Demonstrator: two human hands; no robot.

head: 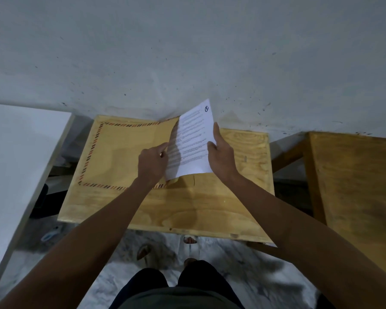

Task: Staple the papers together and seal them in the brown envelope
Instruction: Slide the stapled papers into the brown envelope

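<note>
Papers (193, 139), a white printed set with lines of black text and a small round mark in one corner, are partway into the big brown paper envelope with the red-and-black striped border (125, 152), which lies flat on the small light plywood table (210, 208) up against the grey wall (187, 52). The sheets stand tilted, their left edge down at the envelope's open right end and the rest sticking up and out.

Right hand (221, 155) grips the right edge of the sheets, thumb on the printed face and fingers curled behind. Left hand (153, 162) is at the mouth of the envelope, fingers curled and pinching at the opening by the look of it, probably holding it open, though what exactly it has hold of is hard to make out.

Progress-wise I'd say this is the middle bit. Can't see a staple or a stapler anywhere, so no idea from here if the stapling is done, but going by the order of the job it likely is. Still left: slide the sheets fully inside, then fold the flap and seal it.
</note>
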